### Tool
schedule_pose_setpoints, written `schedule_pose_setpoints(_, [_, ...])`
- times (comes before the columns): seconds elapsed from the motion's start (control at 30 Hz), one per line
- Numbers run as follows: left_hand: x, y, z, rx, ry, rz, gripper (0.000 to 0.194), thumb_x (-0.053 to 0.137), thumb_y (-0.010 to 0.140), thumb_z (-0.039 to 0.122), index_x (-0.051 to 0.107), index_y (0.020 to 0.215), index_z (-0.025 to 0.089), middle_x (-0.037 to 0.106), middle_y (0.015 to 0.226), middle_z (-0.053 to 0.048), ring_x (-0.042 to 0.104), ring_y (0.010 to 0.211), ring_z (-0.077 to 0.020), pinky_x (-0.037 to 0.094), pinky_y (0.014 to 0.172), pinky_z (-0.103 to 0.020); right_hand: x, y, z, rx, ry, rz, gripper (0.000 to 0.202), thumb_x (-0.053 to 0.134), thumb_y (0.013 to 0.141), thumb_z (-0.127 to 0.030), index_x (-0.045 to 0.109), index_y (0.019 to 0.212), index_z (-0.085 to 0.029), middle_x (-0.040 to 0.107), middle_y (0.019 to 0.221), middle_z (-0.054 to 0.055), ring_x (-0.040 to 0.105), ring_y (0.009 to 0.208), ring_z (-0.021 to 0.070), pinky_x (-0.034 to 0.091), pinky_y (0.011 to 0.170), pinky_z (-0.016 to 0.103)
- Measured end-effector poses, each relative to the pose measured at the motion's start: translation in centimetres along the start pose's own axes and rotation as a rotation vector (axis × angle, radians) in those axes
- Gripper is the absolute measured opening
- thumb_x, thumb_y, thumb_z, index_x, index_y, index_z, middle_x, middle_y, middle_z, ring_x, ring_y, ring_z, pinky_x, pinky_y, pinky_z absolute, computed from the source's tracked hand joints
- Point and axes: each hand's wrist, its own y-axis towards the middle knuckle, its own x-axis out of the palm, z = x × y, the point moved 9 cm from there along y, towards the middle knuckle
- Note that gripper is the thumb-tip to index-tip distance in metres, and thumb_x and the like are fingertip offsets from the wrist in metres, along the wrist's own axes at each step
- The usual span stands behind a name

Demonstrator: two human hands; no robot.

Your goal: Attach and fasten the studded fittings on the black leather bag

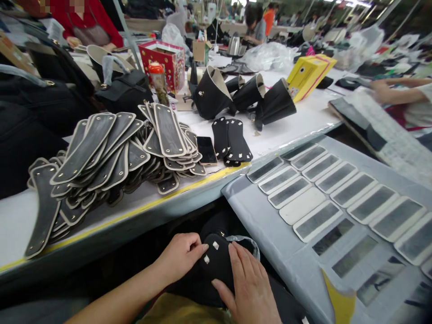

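Note:
A black panel (218, 265) with white square tabs and rounded corners rests in my lap, over other black material. My left hand (178, 256) has curled fingers and its thumb pressed on the panel's left edge, beside the tabs. Flat across the panel's right side lies my right hand (249, 283), fingers stretched out and thumb apart. Behind the panel's top end, a small metal fitting (222, 233) and a clear plastic-wrapped strap (248, 243) show. The far end of the panel under my right hand is hidden.
A heap of grey panels with pale edges (97, 148) covers the table's left side. Near it are a phone (206, 150), black tabbed panels (236, 139), black bag bodies (212, 92) and a yellow box (310, 75). Pale panels (317, 220) lie in rows at right. Other people work nearby.

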Motion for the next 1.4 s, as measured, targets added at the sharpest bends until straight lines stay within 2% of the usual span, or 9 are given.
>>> schedule_pose_setpoints(0.17, [-1.1, 1.0, 0.9, 0.082, 0.086, -0.086, 0.030, 0.054, 0.077, 0.035, 0.051, 0.055, 0.015, 0.047, 0.052, 0.004, 0.040, 0.051, -0.0086, 0.027, 0.051, -0.022, 0.8, 0.5, -0.6, 0.024, 0.047, -0.083, 0.063, 0.053, 0.081, -0.052, 0.041, 0.128, -0.011, 0.049, 0.127, 0.014, 0.049, 0.110, 0.0286, 0.045, 0.089, 0.042])
schedule_pose_setpoints(0.27, [-1.2, 1.6, 0.2, 0.116, -0.003, -0.162, 0.026, 0.061, 0.072, 0.036, 0.052, 0.059, 0.014, 0.046, 0.053, 0.005, 0.039, 0.051, -0.0075, 0.029, 0.050, -0.020, 1.1, 0.6, -0.6, 0.047, 0.070, -0.135, 0.063, 0.050, 0.083, -0.052, 0.039, 0.130, -0.012, 0.048, 0.128, 0.014, 0.047, 0.112, 0.0287, 0.044, 0.090, 0.043])
schedule_pose_setpoints(0.33, [-0.8, 1.7, -1.0, 0.082, -0.195, -0.208, 0.026, 0.066, 0.066, 0.036, 0.055, 0.074, 0.014, 0.050, 0.063, 0.004, 0.041, 0.053, -0.0071, 0.033, 0.048, -0.018, 1.3, 0.6, -0.7, 0.052, 0.080, -0.159, 0.062, 0.048, 0.084, -0.052, 0.037, 0.131, -0.013, 0.047, 0.129, 0.013, 0.047, 0.112, 0.0284, 0.044, 0.090, 0.044])
schedule_pose_setpoints(0.43, [0.6, 1.2, -2.6, -0.010, -0.498, -0.289, 0.046, 0.066, 0.066, 0.035, 0.052, 0.105, 0.016, 0.049, 0.085, 0.001, 0.047, 0.056, -0.0072, 0.037, 0.042, -0.017, 1.6, 0.5, -0.9, 0.042, 0.075, -0.191, 0.062, 0.046, 0.085, -0.051, 0.033, 0.134, -0.015, 0.045, 0.131, 0.013, 0.046, 0.112, 0.0283, 0.043, 0.090, 0.044])
schedule_pose_setpoints(0.53, [1.2, 0.4, -2.9, -0.014, -0.609, -0.298, 0.049, 0.060, 0.071, 0.033, 0.051, 0.116, 0.018, 0.045, 0.094, -0.002, 0.051, 0.056, -0.0064, 0.041, 0.041, -0.017, 1.8, 0.3, -1.1, 0.028, 0.052, -0.196, 0.064, 0.045, 0.086, -0.051, 0.031, 0.136, -0.014, 0.042, 0.134, 0.013, 0.045, 0.114, 0.0288, 0.042, 0.091, 0.045])
schedule_pose_setpoints(0.67, [1.1, -0.2, -2.5, 0.024, -0.589, -0.217, 0.052, 0.062, 0.070, 0.036, 0.054, 0.118, 0.017, 0.041, 0.101, -0.004, 0.053, 0.057, -0.0072, 0.049, 0.043, -0.021, 2.0, 0.2, -1.5, 0.015, -0.010, -0.211, 0.064, 0.047, 0.085, -0.051, 0.032, 0.137, -0.016, 0.040, 0.136, 0.012, 0.044, 0.115, 0.0291, 0.042, 0.091, 0.045])
schedule_pose_setpoints(0.87, [1.0, 0.5, -1.9, 0.026, -0.371, -0.046, 0.050, 0.061, 0.071, 0.051, 0.061, 0.111, 0.021, 0.045, 0.094, -0.005, 0.056, 0.074, -0.0157, 0.046, 0.041, -0.017, 2.1, 0.3, -1.8, 0.038, -0.105, -0.233, 0.064, 0.055, 0.082, -0.046, 0.033, 0.137, -0.021, 0.038, 0.138, 0.010, 0.043, 0.117, 0.0284, 0.041, 0.092, 0.045])
schedule_pose_setpoints(1.13, [1.4, 1.0, -1.6, 0.009, -0.445, -0.169, 0.043, 0.061, 0.072, 0.048, 0.061, 0.107, 0.022, 0.040, 0.094, -0.003, 0.056, 0.064, -0.0134, 0.046, 0.031, -0.018, 2.1, 0.1, -1.5, 0.041, -0.084, -0.181, 0.065, 0.052, 0.082, -0.051, 0.032, 0.138, -0.024, 0.037, 0.139, 0.006, 0.044, 0.115, 0.0265, 0.042, 0.092, 0.043])
schedule_pose_setpoints(1.4, [1.9, 1.4, -1.8, 0.089, -0.500, -0.258, 0.043, 0.063, 0.073, 0.042, 0.060, 0.111, 0.023, 0.039, 0.096, -0.002, 0.054, 0.056, -0.0070, 0.046, 0.033, -0.015, 1.2, 0.6, -1.2, 0.036, 0.016, -0.118, 0.063, 0.054, 0.080, -0.054, 0.038, 0.133, -0.022, 0.050, 0.126, 0.009, 0.051, 0.106, 0.0265, 0.047, 0.083, 0.041])
